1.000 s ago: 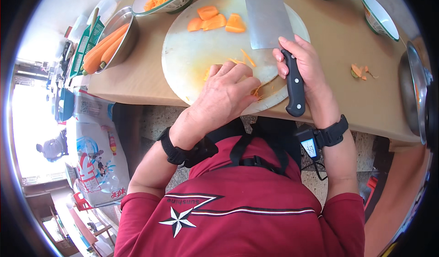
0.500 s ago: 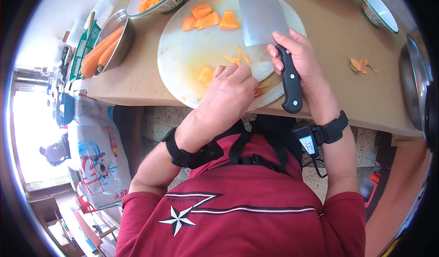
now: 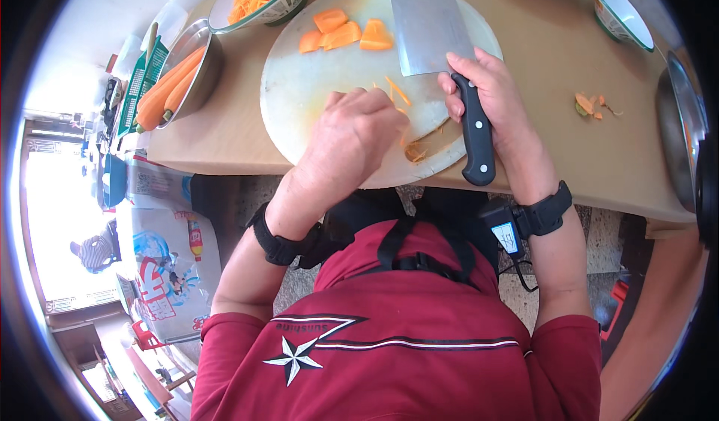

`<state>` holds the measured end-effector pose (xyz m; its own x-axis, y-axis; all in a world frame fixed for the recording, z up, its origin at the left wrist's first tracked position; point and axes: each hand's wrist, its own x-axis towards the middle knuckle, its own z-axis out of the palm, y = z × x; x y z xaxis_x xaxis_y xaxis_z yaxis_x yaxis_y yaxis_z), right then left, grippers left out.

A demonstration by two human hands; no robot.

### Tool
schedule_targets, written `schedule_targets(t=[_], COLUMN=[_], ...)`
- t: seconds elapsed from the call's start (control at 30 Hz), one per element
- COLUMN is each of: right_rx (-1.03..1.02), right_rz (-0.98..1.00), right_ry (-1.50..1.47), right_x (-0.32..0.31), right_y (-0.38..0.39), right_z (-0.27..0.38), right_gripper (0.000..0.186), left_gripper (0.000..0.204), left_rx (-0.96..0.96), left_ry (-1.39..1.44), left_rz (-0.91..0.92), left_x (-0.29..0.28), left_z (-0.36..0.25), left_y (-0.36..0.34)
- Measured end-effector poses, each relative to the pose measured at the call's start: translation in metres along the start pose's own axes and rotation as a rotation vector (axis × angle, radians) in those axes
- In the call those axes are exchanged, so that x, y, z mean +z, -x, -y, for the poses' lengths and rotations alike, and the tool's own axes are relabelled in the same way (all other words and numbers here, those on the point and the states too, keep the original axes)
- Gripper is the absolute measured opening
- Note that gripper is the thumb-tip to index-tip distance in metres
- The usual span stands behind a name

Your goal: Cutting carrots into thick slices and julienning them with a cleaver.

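My right hand [image 3: 490, 95] grips a cleaver [image 3: 431, 28] by its black handle. Its broad blade lies over the right half of a round white cutting board [image 3: 292, 91]. Above the board's near part, my left hand [image 3: 353, 132] has its fingers curled together, and whatever they hold is hidden beneath them. Several thin carrot strips [image 3: 398, 90] lie just beyond those fingers. Close to the board's near edge is a small heap of carrot shreds [image 3: 416, 152]. Toward the far left of the board rest several carrot chunks [image 3: 341, 36].
Beyond the board at left stands a bowl [image 3: 292, 3] of shredded carrot. A metal bowl [image 3: 210, 65] with whole carrots [image 3: 168, 91] and a green basket [image 3: 142, 84] are farther left. At right are carrot scraps [image 3: 586, 106], a metal basin [image 3: 678, 129] and a white bowl [image 3: 622, 16].
My left hand has shifted left and slightly up, uncovering the shreds at the near edge and covering an orange piece at left. My right hand and the cleaver stay put.
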<state>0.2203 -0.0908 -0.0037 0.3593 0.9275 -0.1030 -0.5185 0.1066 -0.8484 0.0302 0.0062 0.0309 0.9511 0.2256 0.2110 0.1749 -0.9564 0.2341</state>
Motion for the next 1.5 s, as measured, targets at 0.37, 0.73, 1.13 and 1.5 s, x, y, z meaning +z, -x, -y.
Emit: schedule_targets(t=[0.37,0.73,1.13,1.5], right_rx=[0.005,0.025,0.042,0.019], right_rz=[-0.014,0.015,-0.093,-0.106], right_ry=[0.007,0.043,0.147,0.114], right_x=[0.001,0.007,-0.015,-0.025], right_y=[0.0,-0.002,-0.01,-0.014], right_z=[0.0,0.001,-0.001,-0.006], right_gripper=[0.021,0.02,0.018,0.02], left_gripper=[0.012,0.02,0.012,0.022], left_rx=[0.145,-0.054,-0.058,-0.151], left_ry=[-0.129,-0.091,-0.131,-0.022], left_rz=[0.096,-0.158,-0.278,-0.585], left_x=[0.007,-0.003,0.011,0.034], left_z=[-0.022,0.015,0.022,0.038], left_y=[-0.005,0.002,0.007,0.048])
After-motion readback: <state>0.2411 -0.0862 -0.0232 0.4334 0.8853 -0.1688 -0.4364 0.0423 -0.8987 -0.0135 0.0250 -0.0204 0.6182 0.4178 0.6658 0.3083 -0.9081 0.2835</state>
